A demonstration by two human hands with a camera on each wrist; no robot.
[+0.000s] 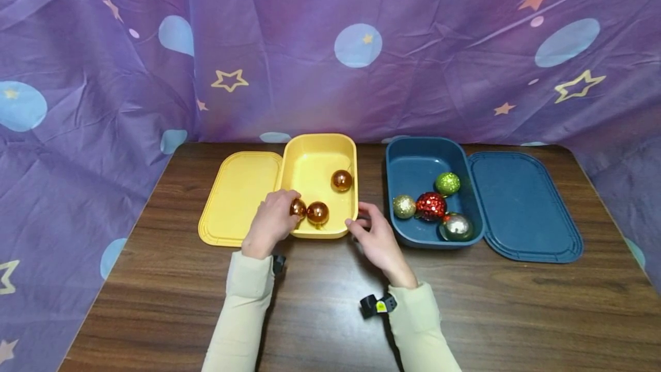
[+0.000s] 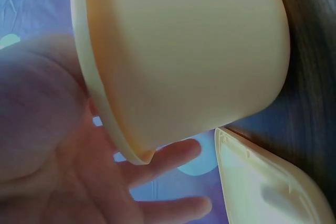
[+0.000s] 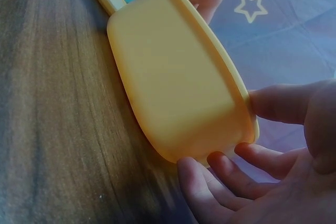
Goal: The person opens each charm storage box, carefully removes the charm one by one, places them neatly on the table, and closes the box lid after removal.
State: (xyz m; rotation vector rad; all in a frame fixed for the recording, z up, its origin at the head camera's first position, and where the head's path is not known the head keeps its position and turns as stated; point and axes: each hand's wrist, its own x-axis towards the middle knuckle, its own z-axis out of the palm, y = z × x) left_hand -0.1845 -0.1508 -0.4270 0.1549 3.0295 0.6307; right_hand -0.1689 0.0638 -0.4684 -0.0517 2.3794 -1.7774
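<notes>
My left hand (image 1: 272,220) reaches over the left wall of a yellow plastic container (image 1: 312,142). Its thumb and forefinger pinch a shiny copper Christmas ball (image 1: 297,209), partly hidden by the hand; other fingers extend outside the wall in the left wrist view. Beside that ball lies a second copper ball (image 1: 317,212), and a third copper ball (image 1: 341,180) rests by the right wall. My right hand (image 1: 378,240) grips the container's front right corner, thumb at the rim and fingertips (image 3: 220,163) against the outer side, clearest in the right wrist view.
A blue container (image 1: 413,162) to the right holds a green ball (image 1: 447,183), a gold ball (image 1: 404,206), a red ball (image 1: 431,206) and a silver ball (image 1: 457,227). Outside each container lies its matching lid, the yellow lid (image 1: 240,194) left and the blue lid (image 1: 524,205) right.
</notes>
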